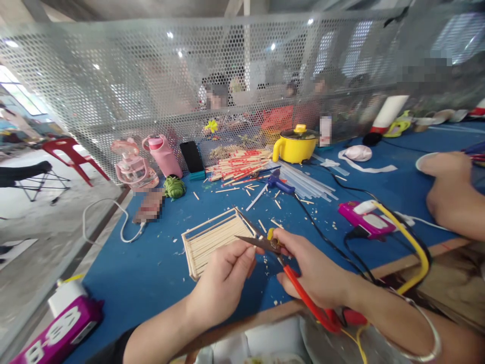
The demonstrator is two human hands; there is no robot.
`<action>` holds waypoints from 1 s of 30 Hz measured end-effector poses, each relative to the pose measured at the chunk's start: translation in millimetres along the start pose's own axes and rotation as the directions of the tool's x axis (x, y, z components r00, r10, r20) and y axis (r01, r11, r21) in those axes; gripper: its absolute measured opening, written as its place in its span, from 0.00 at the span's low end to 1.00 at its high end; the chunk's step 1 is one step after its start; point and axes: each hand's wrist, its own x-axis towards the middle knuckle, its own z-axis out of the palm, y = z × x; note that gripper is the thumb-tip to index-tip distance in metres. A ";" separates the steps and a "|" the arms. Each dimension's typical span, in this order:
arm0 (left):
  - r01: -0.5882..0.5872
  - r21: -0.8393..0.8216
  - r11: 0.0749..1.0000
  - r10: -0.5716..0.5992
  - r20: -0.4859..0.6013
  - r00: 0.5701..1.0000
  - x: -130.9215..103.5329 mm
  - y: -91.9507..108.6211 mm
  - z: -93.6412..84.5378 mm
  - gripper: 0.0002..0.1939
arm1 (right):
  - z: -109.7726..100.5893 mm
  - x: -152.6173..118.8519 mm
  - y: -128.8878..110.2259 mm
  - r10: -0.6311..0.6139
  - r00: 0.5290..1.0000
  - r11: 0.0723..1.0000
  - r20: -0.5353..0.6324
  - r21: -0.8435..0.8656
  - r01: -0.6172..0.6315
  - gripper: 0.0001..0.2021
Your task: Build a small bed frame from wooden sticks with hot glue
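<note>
A pair of red-handled scissors (282, 263) is gripped in the right hand (314, 270), the fingers closed around the handles and the dark blades pointing left. The blade tips are met by the left hand (223, 278), whose thumb and fingers are pinched together just beside them; whether anything is held in that pinch cannot be told. Just beyond both hands, a flat frame of wooden sticks (212, 240) lies on the blue table (144, 263). Farther off, a heap of red-tipped sticks (238, 164) is spread beside a yellow pot (295, 144). To the right, a pink glue gun (366, 218) rests near another person's arm (450, 194).
</note>
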 end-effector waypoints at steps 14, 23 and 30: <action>0.153 0.002 0.988 -0.153 0.021 0.988 7.9 -8.0 11.1 0.17 | -1.7 -2.1 34.2 0.297 0.954 0.952 0.046 0.058 -0.299 0.04; -0.131 0.416 0.900 -0.021 0.342 0.940 -10.4 28.9 4.7 0.17 | -56.7 27.0 73.7 0.513 0.844 0.538 -0.157 -0.707 -0.459 0.21; -0.270 0.625 0.733 0.209 0.170 0.963 -4.4 29.0 -9.6 0.20 | -58.3 38.8 17.9 0.272 0.957 0.655 0.098 -0.748 -0.110 0.15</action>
